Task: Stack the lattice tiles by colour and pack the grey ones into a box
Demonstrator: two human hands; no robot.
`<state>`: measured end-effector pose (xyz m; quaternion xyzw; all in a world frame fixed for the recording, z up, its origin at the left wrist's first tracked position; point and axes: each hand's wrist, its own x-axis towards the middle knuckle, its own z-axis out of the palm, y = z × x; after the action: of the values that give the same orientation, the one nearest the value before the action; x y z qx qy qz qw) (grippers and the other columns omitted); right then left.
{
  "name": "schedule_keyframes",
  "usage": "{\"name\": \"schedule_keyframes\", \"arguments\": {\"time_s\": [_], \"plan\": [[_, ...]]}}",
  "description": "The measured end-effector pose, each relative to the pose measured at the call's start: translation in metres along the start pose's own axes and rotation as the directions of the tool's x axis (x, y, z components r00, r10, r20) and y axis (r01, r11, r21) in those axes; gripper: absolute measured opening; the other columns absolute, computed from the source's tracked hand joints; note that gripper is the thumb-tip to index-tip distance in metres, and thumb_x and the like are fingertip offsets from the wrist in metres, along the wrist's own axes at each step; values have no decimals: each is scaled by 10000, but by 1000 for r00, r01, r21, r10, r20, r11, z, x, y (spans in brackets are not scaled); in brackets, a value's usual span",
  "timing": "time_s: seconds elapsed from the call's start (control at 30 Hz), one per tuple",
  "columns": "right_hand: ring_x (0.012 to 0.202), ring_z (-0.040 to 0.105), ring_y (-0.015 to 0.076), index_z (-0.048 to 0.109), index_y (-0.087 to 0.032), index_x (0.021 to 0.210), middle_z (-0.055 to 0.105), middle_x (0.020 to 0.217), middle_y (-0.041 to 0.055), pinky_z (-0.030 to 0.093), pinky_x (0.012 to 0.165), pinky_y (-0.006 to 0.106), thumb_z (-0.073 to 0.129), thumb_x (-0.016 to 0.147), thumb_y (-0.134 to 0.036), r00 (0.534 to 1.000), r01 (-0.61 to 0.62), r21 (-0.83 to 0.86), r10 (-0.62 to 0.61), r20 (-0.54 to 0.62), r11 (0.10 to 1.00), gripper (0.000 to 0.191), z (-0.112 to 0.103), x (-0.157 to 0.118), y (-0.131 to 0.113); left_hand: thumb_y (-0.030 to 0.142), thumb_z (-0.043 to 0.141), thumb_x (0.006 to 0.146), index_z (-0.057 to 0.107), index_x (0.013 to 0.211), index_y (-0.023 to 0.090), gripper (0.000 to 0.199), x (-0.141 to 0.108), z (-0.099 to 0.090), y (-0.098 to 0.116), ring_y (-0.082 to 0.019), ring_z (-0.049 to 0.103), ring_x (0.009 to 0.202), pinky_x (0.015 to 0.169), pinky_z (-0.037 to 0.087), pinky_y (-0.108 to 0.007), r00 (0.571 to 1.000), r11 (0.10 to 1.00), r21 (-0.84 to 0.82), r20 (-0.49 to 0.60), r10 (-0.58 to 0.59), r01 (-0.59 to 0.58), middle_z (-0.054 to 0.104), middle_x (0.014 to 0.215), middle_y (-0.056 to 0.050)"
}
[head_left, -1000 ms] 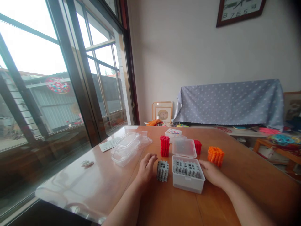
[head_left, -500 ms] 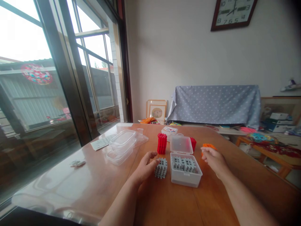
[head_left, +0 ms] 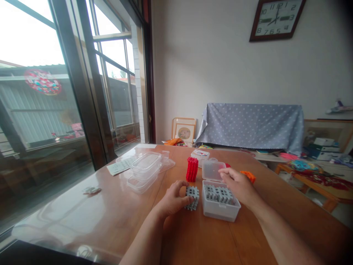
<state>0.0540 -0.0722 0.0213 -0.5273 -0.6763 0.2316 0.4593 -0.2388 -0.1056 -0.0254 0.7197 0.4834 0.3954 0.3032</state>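
Observation:
My left hand (head_left: 174,200) is curved around a small stack of grey interlocking plastic pieces (head_left: 193,198), thumb in front and fingers behind its left side. To the right of it stands a clear plastic box (head_left: 220,213) with its lid (head_left: 211,171) swung back, holding more grey pieces (head_left: 219,193) in stacks. My right hand (head_left: 238,182) hovers over the box's right rear corner, its fingers drawn together in front of the lid's right edge. Whether anything is between those fingertips is hidden. A red stack (head_left: 192,170) stands upright behind the grey one.
Orange pieces (head_left: 248,176) lie beyond my right hand, and a bit of red (head_left: 227,165) shows behind the lid. Clear empty containers (head_left: 145,169) and a printed sheet (head_left: 120,167) lie to the left. Another small lidded box (head_left: 200,154) stands farther back. A glass window borders the table's left side.
My right hand has moved left from beside the orange pieces to the open box's lid. My left thumb has come down across the front of the grey stack.

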Motion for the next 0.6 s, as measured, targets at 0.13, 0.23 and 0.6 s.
{"name": "schedule_keyframes", "arguments": {"time_s": [0.13,0.23,0.6], "plan": [[717,631,188,709,-196,1075,720,808,24,478,640,279,534,878,-503,996,52,-38,-49,71,998,405,18,1,-6,377,779,723,660,1156,261,463,0,-1,0,-272,580,1151,1003,459,-376,1000,1000,24,-18,4,-4,652,1187,-45],[737,642,188,709,-204,1068,740,858,28,480,660,282,531,890,-475,991,84,-55,-78,106,995,371,29,-1,-13,385,781,724,669,1109,256,422,0,0,-1,-267,590,1125,981,467,-373,999,1000,17,-46,-2,3,660,1157,-43],[1082,614,246,695,-244,1178,719,1131,63,458,951,367,577,883,-335,892,363,-263,-253,374,894,330,53,-7,-58,299,725,810,634,1071,196,295,9,7,-17,-203,598,989,898,464,-315,981,974,-183,-163,104,-133,668,1043,-58]]}}
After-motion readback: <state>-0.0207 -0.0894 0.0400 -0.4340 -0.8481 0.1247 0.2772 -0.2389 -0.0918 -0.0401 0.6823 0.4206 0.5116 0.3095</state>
